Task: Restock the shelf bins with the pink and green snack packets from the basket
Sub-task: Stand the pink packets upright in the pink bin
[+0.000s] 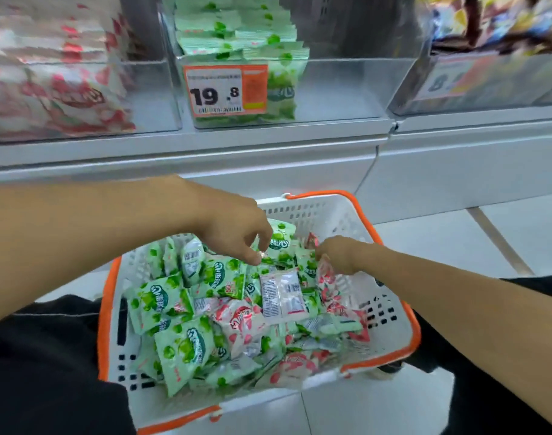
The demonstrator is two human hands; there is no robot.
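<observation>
Head view looks down on a white basket (337,215) with an orange rim, set on the floor between the person's knees and heaped with green packets (180,346) and pink packets (243,324), some face down with their barcodes showing. Both bare forearms reach into its far half. Left hand (234,227) hovers over the far-left part of the heap with fingers curled downward, thumb and forefinger tips closing on the top edge of an upright green packet (281,240) near the far wall; the pinch looks light, and whether it truly holds the packet I cannot tell for sure. Right hand (337,254) is at the far right of the basket, fingers bent and buried among pink wrappers (326,287), gripping the edge of one.

Beyond the basket stands a grey shelf (205,146) carrying clear bins. Middle bin (347,89) holds a row of green packets stacked on edge at its left side, with the right part bare; an orange and white price tag (226,89) reading 19.8 hangs on its front. Left bin (155,95) is filled with pink packets, blurred. Right bin (488,86) holds mixed dark and yellow wrappers and a blurred tag. Pale floor tiles (441,240) show at right, and dark trousers (48,356) flank the basket on both sides
</observation>
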